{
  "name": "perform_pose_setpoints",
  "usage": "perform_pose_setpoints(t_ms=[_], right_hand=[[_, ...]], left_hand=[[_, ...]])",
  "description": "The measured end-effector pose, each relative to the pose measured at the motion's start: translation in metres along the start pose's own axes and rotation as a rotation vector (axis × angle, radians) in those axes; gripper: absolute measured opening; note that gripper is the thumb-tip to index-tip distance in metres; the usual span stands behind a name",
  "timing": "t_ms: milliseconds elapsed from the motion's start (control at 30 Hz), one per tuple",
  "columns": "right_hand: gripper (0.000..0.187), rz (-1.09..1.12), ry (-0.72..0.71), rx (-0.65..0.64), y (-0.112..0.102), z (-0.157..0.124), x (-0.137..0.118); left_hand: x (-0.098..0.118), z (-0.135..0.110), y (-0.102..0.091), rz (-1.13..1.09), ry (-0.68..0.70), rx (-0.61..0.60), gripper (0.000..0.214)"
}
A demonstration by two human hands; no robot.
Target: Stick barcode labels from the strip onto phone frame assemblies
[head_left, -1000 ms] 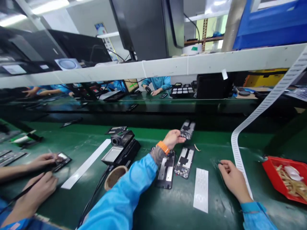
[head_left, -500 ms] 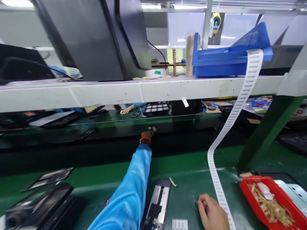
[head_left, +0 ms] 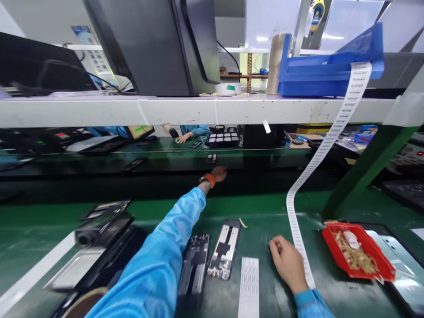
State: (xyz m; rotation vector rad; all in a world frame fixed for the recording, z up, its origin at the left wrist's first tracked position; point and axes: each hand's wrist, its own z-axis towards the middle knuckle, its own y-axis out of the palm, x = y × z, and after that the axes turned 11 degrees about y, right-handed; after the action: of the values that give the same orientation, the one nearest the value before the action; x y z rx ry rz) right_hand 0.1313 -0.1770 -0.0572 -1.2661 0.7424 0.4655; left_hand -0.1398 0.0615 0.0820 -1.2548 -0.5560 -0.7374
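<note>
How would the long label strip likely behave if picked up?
The strip would probably be floppy, since it sags and bends below the blue bin. It looks thin, so likely light. Lifting it beside the right hand might tug the run above.

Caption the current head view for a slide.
Left hand outstretched beyond black-and-silver rectangular phone assemblies, right hand beside a long white printed strip, at a glossy green workbench.
</note>
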Motion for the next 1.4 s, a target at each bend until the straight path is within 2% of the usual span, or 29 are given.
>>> perform_pose_setpoints(t_ms=[100,200,233,300,333,400,433,467,533,633,700,800,1000,1067,1167,1233,1400], right_hand=[[0.027,0.359,0.054,-0.034,-0.016,0.002,-0.023],[0.031,0.465,0.090,-0.003,-0.057,-0.003,-0.038],[0.031,0.518,0.089,0.037,-0.077,-0.008,-0.039],[0.024,0.809,-0.023,0.223,-0.121,-0.026,-0.038],[0.020,0.866,-0.075,0.319,-0.141,-0.036,-0.035],[0.016,0.792,-0.089,0.411,-0.168,-0.058,-0.020],[0.016,0.667,-0.057,0.385,-0.173,-0.066,-0.009],[0.017,0.511,-0.018,0.313,-0.172,-0.073,0.005],[0.021,0.200,0.011,0.113,-0.157,-0.077,0.036],[0.032,-0.024,-0.125,-0.025,-0.120,-0.064,0.074],[0.039,-0.122,-0.198,-0.079,-0.100,-0.050,0.086],[0.039,-0.232,-0.235,-0.116,-0.085,-0.034,0.090],[0.027,-0.224,-0.238,-0.037,-0.085,-0.030,0.083],[0.024,-0.214,-0.240,-0.017,-0.084,-0.031,0.080],[0.021,-0.205,-0.251,-0.008,-0.081,-0.032,0.076],[0.020,-0.204,-0.258,-0.009,-0.077,-0.032,0.074],[0.022,-0.206,-0.290,0.007,-0.069,-0.035,0.072]], left_hand=[[0.039,-0.057,0.024,-0.014,0.189,-0.255,0.022],[0.066,-0.149,0.064,-0.087,0.353,-0.436,0.036],[0.072,-0.185,0.078,-0.111,0.411,-0.478,0.039],[0.081,-0.256,0.106,-0.130,0.654,-0.536,0.040],[0.084,-0.286,0.119,-0.128,0.738,-0.597,0.044],[0.088,-0.330,0.145,-0.058,0.810,-0.687,0.063],[0.088,-0.342,0.155,0.000,0.806,-0.707,0.072],[0.086,-0.349,0.164,0.063,0.792,-0.709,0.079],[0.080,-0.348,0.176,0.164,0.780,-0.689,0.083],[0.069,-0.338,0.179,0.220,0.836,-0.677,0.081],[0.066,-0.335,0.176,0.236,0.860,-0.682,0.081],[0.065,-0.336,0.173,0.251,0.859,-0.689,0.082],[0.067,-0.340,0.175,0.193,0.812,-0.664,0.079],[0.069,-0.338,0.176,0.158,0.757,-0.614,0.078],[0.074,-0.329,0.179,0.099,0.653,-0.459,0.074],[0.076,-0.320,0.184,0.073,0.653,-0.397,0.067],[0.073,-0.305,0.197,0.098,0.662,-0.472,0.068]])
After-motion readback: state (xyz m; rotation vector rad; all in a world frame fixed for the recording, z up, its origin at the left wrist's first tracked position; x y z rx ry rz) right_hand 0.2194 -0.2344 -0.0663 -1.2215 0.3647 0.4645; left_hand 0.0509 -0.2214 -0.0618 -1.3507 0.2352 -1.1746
